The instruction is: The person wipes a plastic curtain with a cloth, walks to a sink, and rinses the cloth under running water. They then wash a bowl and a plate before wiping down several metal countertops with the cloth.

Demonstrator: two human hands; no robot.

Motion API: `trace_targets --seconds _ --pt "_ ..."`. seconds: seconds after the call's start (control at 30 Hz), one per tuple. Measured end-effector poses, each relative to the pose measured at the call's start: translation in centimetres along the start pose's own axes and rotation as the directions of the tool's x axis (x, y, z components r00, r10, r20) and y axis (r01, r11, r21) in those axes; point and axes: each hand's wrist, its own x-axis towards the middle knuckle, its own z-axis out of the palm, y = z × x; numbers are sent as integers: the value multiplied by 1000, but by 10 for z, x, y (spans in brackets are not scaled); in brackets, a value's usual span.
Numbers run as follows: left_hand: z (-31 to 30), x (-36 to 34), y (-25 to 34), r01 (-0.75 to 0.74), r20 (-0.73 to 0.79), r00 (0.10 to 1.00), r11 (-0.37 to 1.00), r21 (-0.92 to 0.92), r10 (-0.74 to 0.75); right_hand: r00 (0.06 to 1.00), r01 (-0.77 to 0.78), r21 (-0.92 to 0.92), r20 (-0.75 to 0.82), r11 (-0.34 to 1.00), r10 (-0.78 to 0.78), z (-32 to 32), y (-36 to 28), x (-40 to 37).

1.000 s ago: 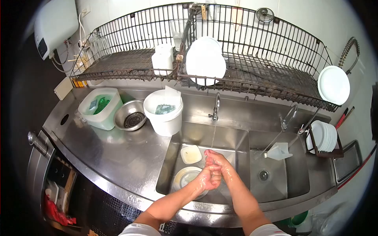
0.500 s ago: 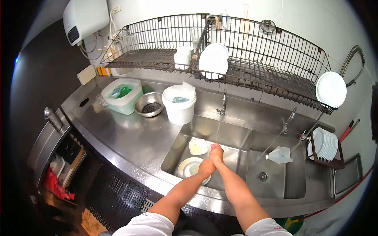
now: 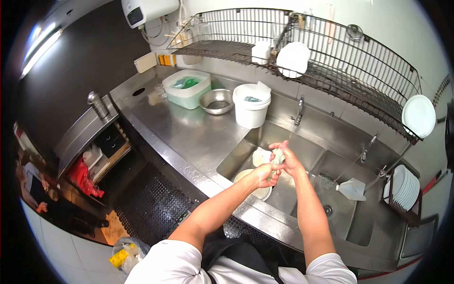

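Over the left sink basin point(image 3: 236, 163), my left hand point(image 3: 268, 174) and my right hand point(image 3: 292, 160) come together around a pale green, cloth-like wad point(image 3: 278, 156). The left fingers are curled on its lower side, while the right hand wraps it from above with some fingers raised. Below them in the basin lies a small white dish point(image 3: 259, 156), partly hidden by my hands. A round plate point(image 3: 261, 193) sits nearer to me, and my left forearm covers much of it. Just behind my hands is the left faucet point(image 3: 299, 111), with a thin stream of water.
A white bucket point(image 3: 252, 111), a metal bowl point(image 3: 216, 102) and a pale green tub point(image 3: 189, 90) stand on the counter. In the right basin lies a translucent plastic jug point(image 3: 351, 189). Plates point(image 3: 405, 188) fill a rack at right. A wire shelf point(image 3: 350, 85) overhangs the sink.
My clasped hands have loosened and the pale green wad now shows between them. The view has swung left, bringing more floor and a person at far left into sight.
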Motion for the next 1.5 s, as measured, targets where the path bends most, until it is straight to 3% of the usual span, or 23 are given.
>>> trace_targets --seconds 0.1,0.13,0.27,0.3,0.33,0.4,0.5,0.53,0.57,0.6,0.63,0.7,0.73,0.83,0.9,0.97,1.03,1.13,1.23,1.37,1.4,1.47,1.5 --pt "5 -8 -1 89 432 888 865 -493 155 987 8 399 147 917 -72 8 1 -6" --pt "16 -9 -4 125 480 847 792 -597 228 982 23 501 152 865 -114 12 8 -8" --pt "95 -36 -29 310 503 721 427 -849 476 887 25 820 246 572 -392 47 44 18" --pt "93 -23 -33 233 506 745 541 -808 434 833 28 858 263 512 -486 63 43 32" --pt "94 -28 -25 226 508 741 550 -804 439 893 181 828 87 531 -441 104 12 15" --pt "94 -48 -15 215 504 742 554 -804 443 852 128 834 186 537 -490 107 4 21" --pt "81 -76 5 368 694 619 645 -670 368 782 52 842 300 538 -546 93 -5 24" --pt "76 -88 11 408 697 669 658 -633 256 759 37 844 324 534 -565 90 -7 22" --pt "62 -91 16 322 647 747 768 -553 153 737 27 845 344 534 -581 93 -12 16" --pt "43 -86 22 251 579 813 862 -439 58 905 212 589 183 780 -384 93 -22 9" --pt "28 -82 27 190 494 869 936 -295 -20 971 205 333 53 920 -235 94 -25 10" --pt "7 -83 34 39 224 974 999 13 -41 988 40 17 -147 999 -37 120 -29 13" --pt "0 -84 34 -17 117 993 978 206 -7 986 1 -56 -165 998 -10 118 -23 18" --pt "-37 -58 31 -130 -79 965 719 683 250 969 -74 -195 -247 978 24 101 8 39" --pt "-53 -37 24 -130 -121 869 459 879 479 939 -62 -197 -344 979 -10 102 22 51" --pt "-65 -30 28 -30 -112 833 247 969 542 874 -51 -268 -478 962 -87 98 44 63" --pt "-70 -31 30 54 -102 813 100 994 574 823 -70 -325 -553 943 -130 90 62 71" --pt "-74 -37 32 127 -74 812 -51 991 579 668 -21 -492 -655 870 -354 53 109 89" --pt "-84 -31 35 144 27 814 -247 958 580 510 39 -175 -843 984 -170 61 116 82" --pt "-95 -24 32 185 82 788 -362 914 610 592 148 -60 -794 987 -137 63 119 67" --pt "-98 -22 40 196 88 782 -377 905 617 634 76 -6 -771 997 -54 63 110 56" --pt "-97 -32 64 196 90 772 -370 908 629 619 9 -268 -755 963 -216 41 102 44" --pt "-94 -44 76 234 111 786 -459 857 608 675 -12 -195 -726 981 -136 36 82 25"
